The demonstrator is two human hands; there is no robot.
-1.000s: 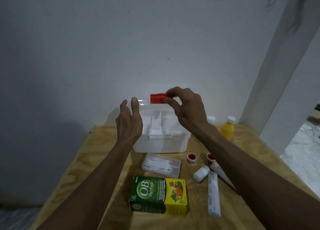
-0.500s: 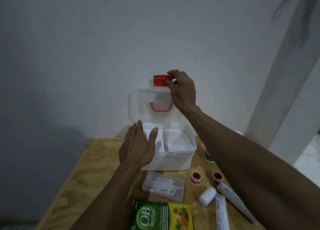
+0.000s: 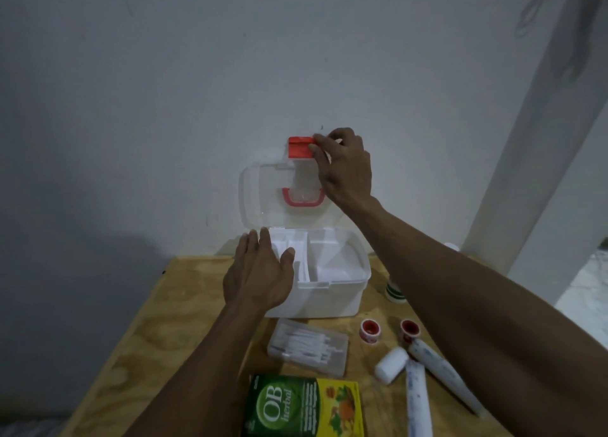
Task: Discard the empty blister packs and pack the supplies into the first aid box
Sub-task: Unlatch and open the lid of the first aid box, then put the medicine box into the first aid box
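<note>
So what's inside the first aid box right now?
The first aid box shows only a white divided tray with nothing visible in it. The left hand covers its left corner, and anything beneath the tray is hidden.

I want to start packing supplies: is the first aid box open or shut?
Open. The clear lid stands upright behind the first aid box, the right hand pinches its red latch, and the white compartments show.

The green and yellow carton [image 3: 304, 405] reads "OB herbal" on its top face.

The first aid box [image 3: 329, 300] stands behind the swab case [image 3: 307, 346] on the table [image 3: 131, 348].
</note>
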